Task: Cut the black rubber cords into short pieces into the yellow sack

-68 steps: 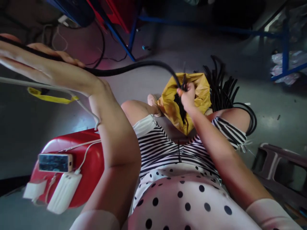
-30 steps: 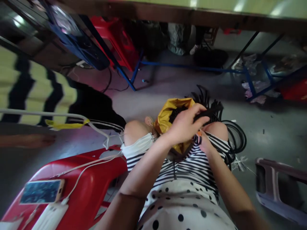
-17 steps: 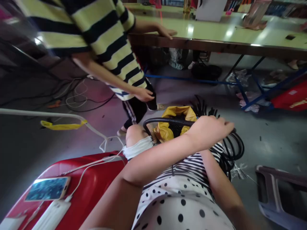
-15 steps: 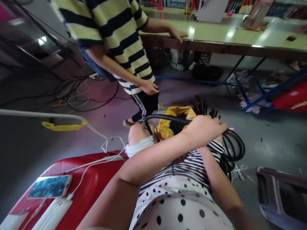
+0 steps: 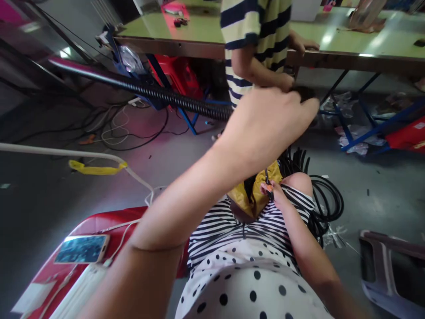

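My left hand (image 5: 268,126) is raised high in front of me, closed round a black corrugated tube (image 5: 162,94). The tube stretches from the fist up and away to the left; its part inside the palm is hidden. Lower down, my right hand (image 5: 275,191) rests near my right thigh, its fingers wrapped round a small dark tool (image 5: 267,178) with a slim tip pointing up. The tool's exact kind is too small to make out. Between my knees sits a yellow bag (image 5: 241,200) with black stuff inside, partly covered by my left forearm.
Coiled black tubes (image 5: 330,199) hang beside my right leg. A red seat (image 5: 124,239) at left bears a phone (image 5: 81,249) and white cables. A person in a striped shirt (image 5: 255,48) stands at the long green table (image 5: 206,26). A grey plastic stool (image 5: 381,266) is at right.
My left hand has risen towards the camera, swinging the black tube up to the left. My right hand and its tool have come into sight. The striped-shirt person has moved right.
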The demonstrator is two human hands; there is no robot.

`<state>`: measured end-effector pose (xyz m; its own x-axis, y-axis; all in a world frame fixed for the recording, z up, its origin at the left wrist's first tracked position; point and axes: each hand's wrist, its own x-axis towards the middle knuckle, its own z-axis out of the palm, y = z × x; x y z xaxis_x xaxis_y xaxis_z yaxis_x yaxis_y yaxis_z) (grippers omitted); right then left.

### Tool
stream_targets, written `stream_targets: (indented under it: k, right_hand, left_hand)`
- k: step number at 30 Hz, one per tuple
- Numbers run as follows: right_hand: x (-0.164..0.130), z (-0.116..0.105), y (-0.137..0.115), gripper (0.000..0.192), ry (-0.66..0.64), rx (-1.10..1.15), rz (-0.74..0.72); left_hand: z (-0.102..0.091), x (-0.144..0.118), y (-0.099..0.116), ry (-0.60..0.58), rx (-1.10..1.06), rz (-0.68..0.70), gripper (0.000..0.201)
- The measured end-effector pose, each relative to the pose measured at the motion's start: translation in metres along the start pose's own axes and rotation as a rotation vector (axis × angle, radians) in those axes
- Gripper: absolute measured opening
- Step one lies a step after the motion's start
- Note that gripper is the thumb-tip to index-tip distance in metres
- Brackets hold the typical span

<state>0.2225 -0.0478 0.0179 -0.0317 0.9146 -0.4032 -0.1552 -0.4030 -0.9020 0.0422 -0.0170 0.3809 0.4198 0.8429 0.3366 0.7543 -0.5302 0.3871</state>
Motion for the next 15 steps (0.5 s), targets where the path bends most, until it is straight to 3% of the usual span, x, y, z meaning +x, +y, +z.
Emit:
stream_targets:
  k: [2,3,5,9,12,15]
  right_hand:
    - [0.0,0.001,0.0,0.065,0.004,0.014,-0.001]
    - [0.0,0.001,0.0,0.064,0.007,0.021,-0.003]
    - [-0.001,0.001,0.0,0.063,0.009,0.025,-0.013]
    - [-0.003,0.0,0.002,0.063,0.027,0.008,-0.004]
    - [-0.002,-0.002,0.004,0.06,0.048,0.007,0.011]
    - [-0.002,-0.003,0.006,0.055,0.036,0.015,-0.015]
  left_hand:
    - [0.028,-0.01,-0.005,-0.214,0.265,0.041,0.032]
    - [0.046,-0.016,-0.011,-0.294,0.299,0.029,0.032]
    - [0.088,-0.029,-0.026,-0.358,0.241,-0.04,0.031]
    - [0.163,-0.053,-0.066,-0.379,0.101,-0.118,0.035]
    - [0.193,-0.068,-0.091,-0.384,-0.005,-0.096,0.038]
    - [0.199,-0.071,-0.099,-0.414,-0.017,-0.023,0.04]
